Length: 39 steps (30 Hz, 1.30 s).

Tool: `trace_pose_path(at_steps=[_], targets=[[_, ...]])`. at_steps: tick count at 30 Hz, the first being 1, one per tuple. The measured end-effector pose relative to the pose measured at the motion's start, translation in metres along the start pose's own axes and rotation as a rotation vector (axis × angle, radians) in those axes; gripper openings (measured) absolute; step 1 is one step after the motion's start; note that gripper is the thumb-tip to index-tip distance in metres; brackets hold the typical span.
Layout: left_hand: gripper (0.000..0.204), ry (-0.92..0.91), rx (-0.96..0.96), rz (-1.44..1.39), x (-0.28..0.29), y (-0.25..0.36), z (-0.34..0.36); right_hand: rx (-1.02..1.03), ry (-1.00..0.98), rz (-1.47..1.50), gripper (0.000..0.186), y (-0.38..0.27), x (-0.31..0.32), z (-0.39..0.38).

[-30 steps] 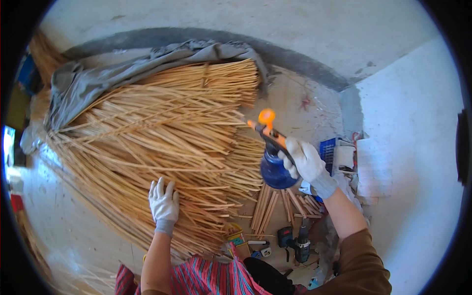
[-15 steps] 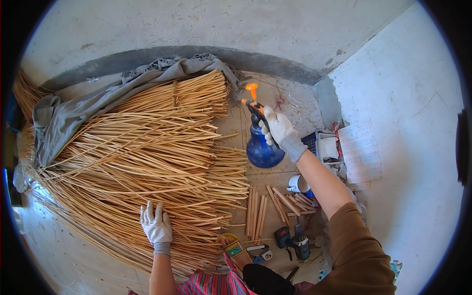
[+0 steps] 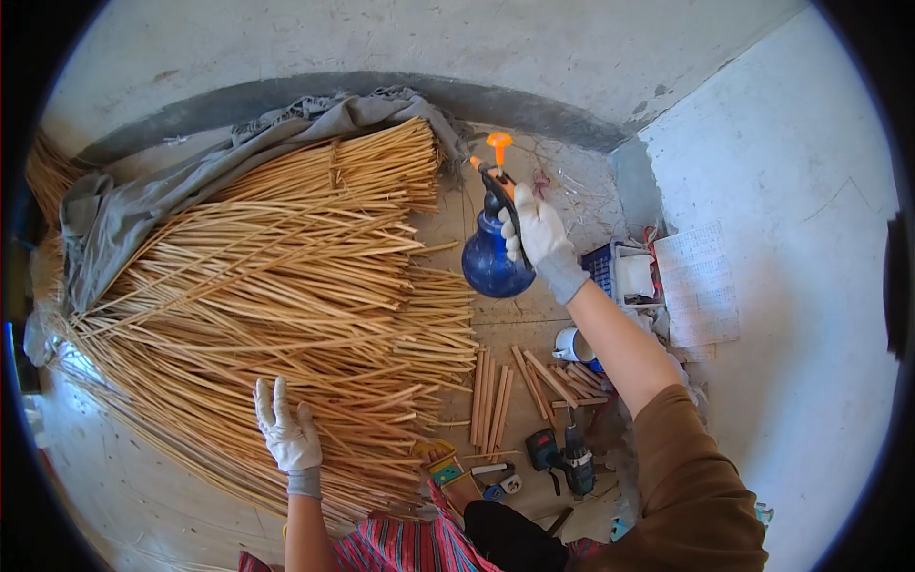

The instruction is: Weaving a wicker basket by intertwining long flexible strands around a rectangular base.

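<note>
A blue pump sprayer [image 3: 496,265] hangs in the curled fingers of the right hand [image 3: 538,229], right of the cane pile [image 3: 286,276], the left hand [image 3: 289,436] spreads empty fingers over the pile's near side, and concrete floor [image 3: 583,195] meets a grey-banded wall [image 3: 400,43] behind it.

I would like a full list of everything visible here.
Spray bottle: one, blue, upper centre
Thin sticks: many, tan, left and centre
Grey cloth: one, grey, behind sticks
Wooden strips: several, brown, right of sticks
Drill: one, dark, lower centre
Mug: one, white, beyond drill
Basket: one, blue, by right wall
Paper: one or more, white, right wall
Small items: several, mixed, left of drill
Striped cloth: one, red, bottom edge
Left hand: one, gloved white, over sticks
Right hand: one, gloved white, gripping spray bottle
</note>
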<state>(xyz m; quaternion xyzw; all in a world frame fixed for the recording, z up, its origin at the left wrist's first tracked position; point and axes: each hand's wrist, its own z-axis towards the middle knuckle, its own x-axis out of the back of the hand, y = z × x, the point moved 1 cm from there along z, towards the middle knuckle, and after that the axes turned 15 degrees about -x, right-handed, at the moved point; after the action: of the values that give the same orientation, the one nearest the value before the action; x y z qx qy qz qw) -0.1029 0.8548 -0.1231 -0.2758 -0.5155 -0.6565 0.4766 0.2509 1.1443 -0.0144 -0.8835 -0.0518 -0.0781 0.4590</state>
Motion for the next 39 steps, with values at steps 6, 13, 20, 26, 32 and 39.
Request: trace_pose_path(at_steps=[6, 13, 20, 26, 32, 39], targets=[[0.041, -0.198, 0.085, 0.062, 0.034, 0.043, -0.050, -0.157, 0.047, -0.201, 0.058, 0.006, 0.013, -0.006], [0.050, -0.318, 0.125, -0.069, 0.039, 0.080, -0.103, -0.315, -0.183, -0.335, 0.070, 0.077, 0.040, -0.088], [0.054, -0.125, 0.177, -0.183, 0.031, 0.090, -0.092, -0.525, -0.289, -0.364, 0.063, 0.121, 0.046, -0.182], [0.066, -0.183, 0.302, 0.048, 0.046, 0.085, -0.127, -0.604, -0.274, -0.115, 0.058, 0.122, 0.034, -0.214], [0.096, 0.210, 0.771, -0.299, 0.032, 0.068, -0.214, -0.168, -0.426, -0.378, 0.061, 0.082, -0.027, -0.235], [0.075, 0.266, 1.057, -1.173, -0.002, 0.074, -0.239, 0.357, -0.708, -1.391, 0.047, 0.052, -0.097, -0.273]])
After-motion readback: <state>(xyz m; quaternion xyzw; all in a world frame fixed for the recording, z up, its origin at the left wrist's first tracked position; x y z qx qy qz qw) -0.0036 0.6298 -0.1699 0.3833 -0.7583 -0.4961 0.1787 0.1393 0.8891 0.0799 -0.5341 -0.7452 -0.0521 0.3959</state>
